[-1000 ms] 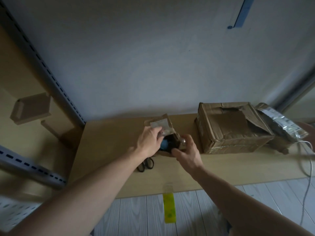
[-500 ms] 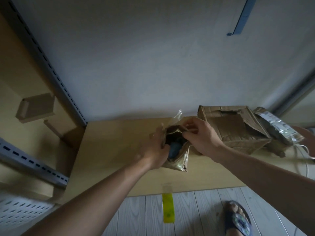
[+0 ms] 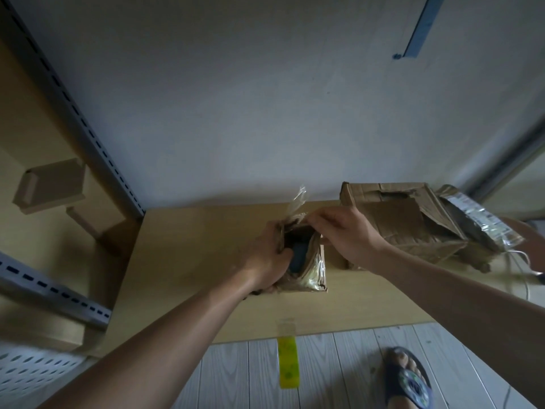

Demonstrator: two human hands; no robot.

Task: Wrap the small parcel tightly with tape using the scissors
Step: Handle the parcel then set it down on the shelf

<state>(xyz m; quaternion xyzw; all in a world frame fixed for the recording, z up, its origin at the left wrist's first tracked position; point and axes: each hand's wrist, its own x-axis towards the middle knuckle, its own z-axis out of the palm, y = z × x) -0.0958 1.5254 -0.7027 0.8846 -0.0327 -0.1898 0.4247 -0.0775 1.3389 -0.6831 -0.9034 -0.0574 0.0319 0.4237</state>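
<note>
A: Where do we find the small parcel (image 3: 309, 276)?

B: We see it standing on end near the middle of the wooden table (image 3: 191, 261), its torn top open toward us. The left hand (image 3: 265, 258) grips it from the left, fingers curled round the cardboard.

A: And the right hand (image 3: 348, 237)?

B: It reaches over from the right. Its fingertips pinch the parcel's top edge at the far side. A crinkled strip of clear tape (image 3: 298, 199) stands up from that edge, just past the fingers.

A: What do we make of the thing inside?

B: A blue object (image 3: 298, 259) sits in the opening. The light is dim, so we cannot tell what it is.

A: What else do we have on the table?

B: To the right, behind the right wrist, is a larger cardboard box (image 3: 413, 222) with a torn top. A silver plastic bag (image 3: 477, 215) rests against its far right side, and a white cable (image 3: 526, 278) trails at the table's right end.

A: And around the table?

B: A yellow strip (image 3: 289, 361) hangs from the front edge over the pale plank floor (image 3: 236, 379). A foot in a dark sandal (image 3: 408, 379) stands on the floor to the right. A slotted metal rail (image 3: 97, 143) runs up at the left.
</note>
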